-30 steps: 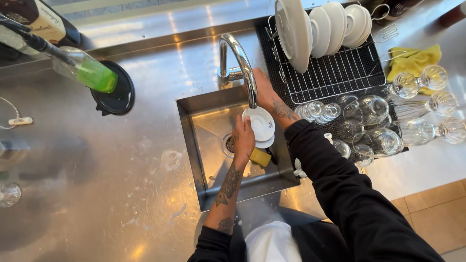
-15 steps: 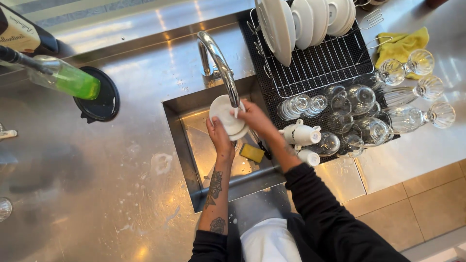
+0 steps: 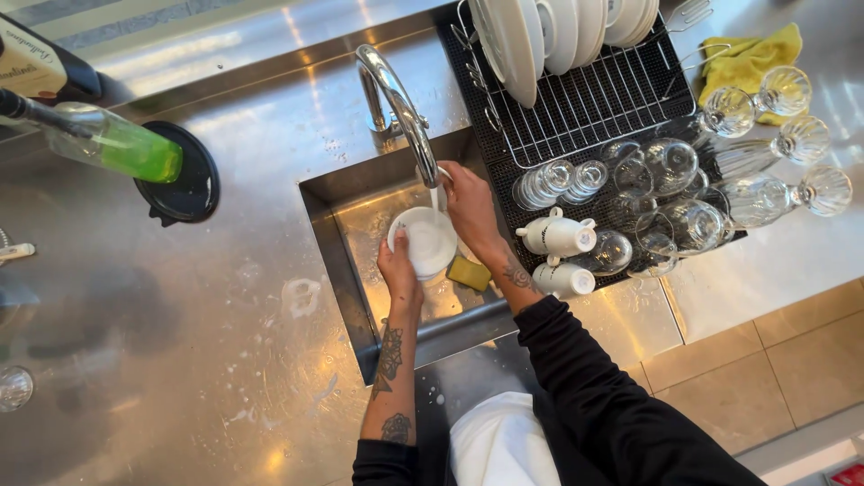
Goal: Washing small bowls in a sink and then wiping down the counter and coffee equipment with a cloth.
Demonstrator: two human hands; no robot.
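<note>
Over the steel sink (image 3: 328,238), my left hand (image 3: 396,270) holds a small white saucer (image 3: 425,241) by its near edge. My right hand (image 3: 470,205) grips the saucer's far edge, just under the spout of the curved tap (image 3: 396,94). A thin stream of water runs from the spout onto the saucer. In the sink, beside my right wrist, lies a yellow sponge (image 3: 470,273).
A black drying rack (image 3: 598,108) to the right holds white plates (image 3: 531,36), upturned glasses (image 3: 648,175) and two white cups (image 3: 558,236). Stemmed glasses (image 3: 792,139) and a yellow cloth (image 3: 747,58) lie beyond it. A green soap bottle (image 3: 117,144) stands at left.
The saucer and both hands have shifted slightly under the spout, and water now runs onto the saucer. The head camera has moved, so the sink sits nearer the middle.
</note>
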